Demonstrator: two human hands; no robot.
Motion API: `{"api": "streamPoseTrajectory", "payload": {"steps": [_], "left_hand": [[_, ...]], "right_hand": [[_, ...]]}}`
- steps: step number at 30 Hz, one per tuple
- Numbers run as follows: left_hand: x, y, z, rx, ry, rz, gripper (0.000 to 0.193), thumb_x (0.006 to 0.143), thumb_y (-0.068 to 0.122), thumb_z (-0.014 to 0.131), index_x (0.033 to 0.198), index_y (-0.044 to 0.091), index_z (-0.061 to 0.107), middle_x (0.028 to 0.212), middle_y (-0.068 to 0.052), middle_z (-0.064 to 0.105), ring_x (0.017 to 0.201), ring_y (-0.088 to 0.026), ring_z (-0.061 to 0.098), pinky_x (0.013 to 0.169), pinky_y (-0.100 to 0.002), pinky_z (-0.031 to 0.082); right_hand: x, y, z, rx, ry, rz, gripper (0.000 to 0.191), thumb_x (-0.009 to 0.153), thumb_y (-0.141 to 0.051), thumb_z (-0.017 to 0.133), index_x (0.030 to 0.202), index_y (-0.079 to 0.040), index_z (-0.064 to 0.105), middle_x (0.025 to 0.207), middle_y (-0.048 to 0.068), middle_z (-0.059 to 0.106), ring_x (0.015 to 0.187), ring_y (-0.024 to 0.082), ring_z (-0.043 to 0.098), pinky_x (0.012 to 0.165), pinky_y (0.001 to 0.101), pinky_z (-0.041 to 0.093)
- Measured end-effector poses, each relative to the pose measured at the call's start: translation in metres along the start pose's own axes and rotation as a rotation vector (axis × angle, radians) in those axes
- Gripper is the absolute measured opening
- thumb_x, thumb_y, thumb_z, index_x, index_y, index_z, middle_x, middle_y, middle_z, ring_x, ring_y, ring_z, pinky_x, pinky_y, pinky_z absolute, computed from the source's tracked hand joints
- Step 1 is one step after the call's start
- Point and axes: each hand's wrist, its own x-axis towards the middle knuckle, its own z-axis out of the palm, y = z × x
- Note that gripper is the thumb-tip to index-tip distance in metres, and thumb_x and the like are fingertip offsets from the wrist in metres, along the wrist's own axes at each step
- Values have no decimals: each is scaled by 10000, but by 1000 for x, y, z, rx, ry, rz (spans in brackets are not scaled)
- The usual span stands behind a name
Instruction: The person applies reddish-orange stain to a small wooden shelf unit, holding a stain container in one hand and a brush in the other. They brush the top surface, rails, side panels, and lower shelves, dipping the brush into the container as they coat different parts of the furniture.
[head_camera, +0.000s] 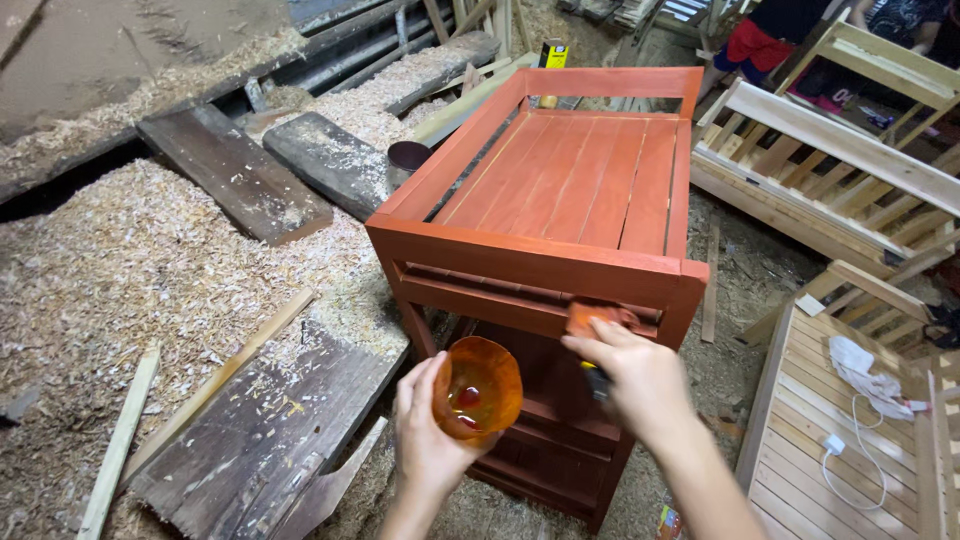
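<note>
Holding one orange bowl (478, 388) with red stain pooled inside, the left hand (430, 440) is gripping its rim from below, just in front of one red-stained wooden cart (560, 190). The right hand (640, 375) is closing around one brush (597, 320), pressing its stained head against the cart's front rail; the bowl is sitting just left of that hand, not touching it. Sawdust (130, 260) is covering the floor to the left, with several dark planks (235, 180) lying on it. Unpainted slatted frames (840, 160) are crowding the right side, and one white cloth (865, 365) is lying on the nearest.
</note>
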Motion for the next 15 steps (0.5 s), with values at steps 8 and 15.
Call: {"api": "streamPoseTrajectory", "payload": {"steps": [8,15], "left_hand": [[0,-10,-11,4,65,26,1100,399,227,1010,1372,75,520,1286,-137,554,1171,-326,610,1008,-427,511],[0,-11,-1,1,55,10,1105,391,242,1016,1370,93,525,1287,-141,550,1167,-319,610,1003,-425,514]], "right_hand": [[32,-35,48,184,114,-28,497,687,-31,727,1121,-269,771,1308,133,678,1208,297,658,975,403,555],[-40,-10,-23,43,151,276,567,700,14,701,1162,-305,773,1337,100,673,1234,272,642,994,394,535]]}}
